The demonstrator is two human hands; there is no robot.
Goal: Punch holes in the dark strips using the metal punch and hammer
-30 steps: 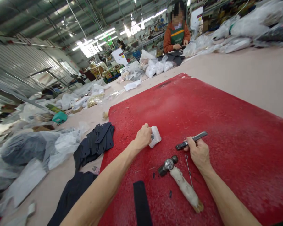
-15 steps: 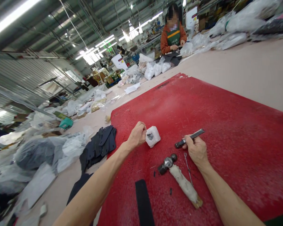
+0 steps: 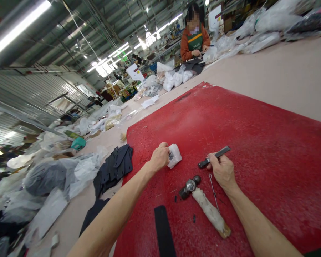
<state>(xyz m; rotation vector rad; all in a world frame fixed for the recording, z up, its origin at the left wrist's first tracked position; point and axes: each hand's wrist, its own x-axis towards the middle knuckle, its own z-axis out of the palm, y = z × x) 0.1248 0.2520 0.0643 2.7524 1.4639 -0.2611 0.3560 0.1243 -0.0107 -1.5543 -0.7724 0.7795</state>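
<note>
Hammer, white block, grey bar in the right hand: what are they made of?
Hammer: head likely steel, from its metallic shine; handle end looks like bare wood, the rest off-white wrapping.
White block: cloudy, waxy surface; maybe wax or plastic.
Grey bar: probably metal, from the glint along it.

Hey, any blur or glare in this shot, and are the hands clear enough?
Head view: left hand and right hand reasonably clear; head view, upper left: ceiling lamp blown out white; head view, far left: plastic bags soft and stretched; head view, middle: pale sheen on the red mat.
</note>
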